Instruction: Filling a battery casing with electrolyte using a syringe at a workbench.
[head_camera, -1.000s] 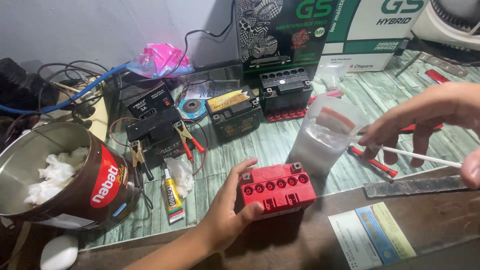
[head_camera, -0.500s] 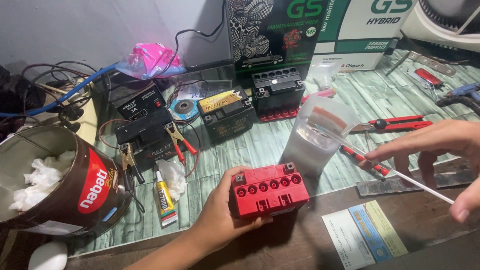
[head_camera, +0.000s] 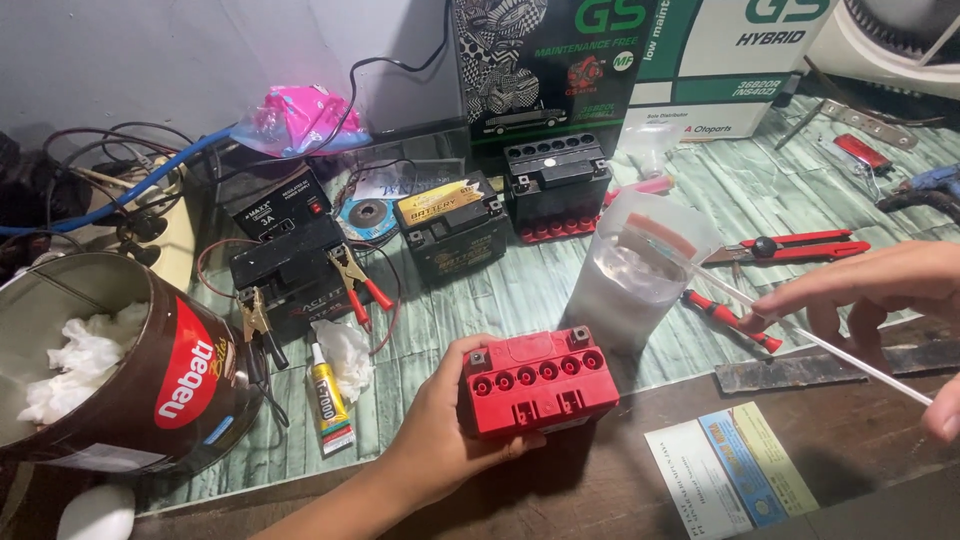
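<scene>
My left hand (head_camera: 432, 432) grips a small red battery (head_camera: 537, 382) with a row of open fill holes on top, holding it at the table's front edge. My right hand (head_camera: 885, 298) pinches a thin clear tube (head_camera: 800, 328) that slants up to the left into a translucent plastic cup (head_camera: 632, 270) of clear liquid standing just behind the red battery.
Black batteries (head_camera: 455, 228) (head_camera: 556, 182) and one clamped with red clips (head_camera: 290, 278) stand behind. A tin with white tissue (head_camera: 110, 365) lies at left, a glue tube (head_camera: 328, 396) beside it. Red cutter (head_camera: 790, 245), screwdriver (head_camera: 730, 320), metal file (head_camera: 830, 368) and printed card (head_camera: 735, 470) lie at right. Boxes (head_camera: 640, 60) line the wall.
My right hand moved the tube so its end now reaches into the cup. My left hand shifted the red battery slightly right, nearer the cup; the view moved closer.
</scene>
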